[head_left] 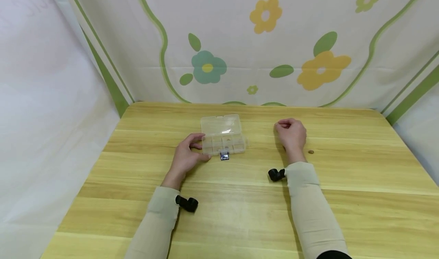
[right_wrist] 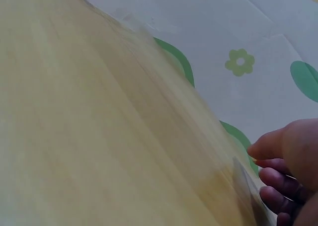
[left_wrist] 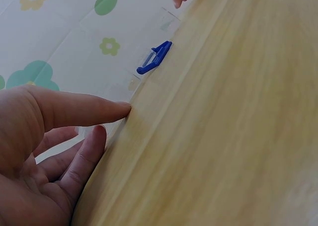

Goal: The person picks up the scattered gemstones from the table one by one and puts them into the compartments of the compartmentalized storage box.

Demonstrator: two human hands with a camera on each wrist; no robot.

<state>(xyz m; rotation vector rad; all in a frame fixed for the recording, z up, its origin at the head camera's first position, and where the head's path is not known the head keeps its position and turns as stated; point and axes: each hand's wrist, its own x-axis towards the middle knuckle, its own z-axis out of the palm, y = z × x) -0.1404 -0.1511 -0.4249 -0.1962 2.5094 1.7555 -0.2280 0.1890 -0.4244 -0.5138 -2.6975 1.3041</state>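
Note:
A clear plastic compartment box [head_left: 223, 144] stands on the table with its lid [head_left: 220, 124] raised at the back. A blue latch [head_left: 224, 155] sits at its front edge. My left hand [head_left: 186, 156] holds the box's left end, thumb at the front corner and fingers toward the back. Small bits lie in some compartments, too faint to name. To the right of the box, my right hand [head_left: 291, 135] has thumb and forefinger together over the table. A tiny yellowish piece [right_wrist: 254, 160] shows between those fingertips in the right wrist view; its kind is unclear.
A small brown round piece [head_left: 311, 152] lies on the wooden table [head_left: 240, 213] to the right of my right wrist. Behind the table's far edge hangs a flowered white cloth [head_left: 236, 42]. Black wrist cameras [head_left: 188, 203] are strapped to both sleeves.

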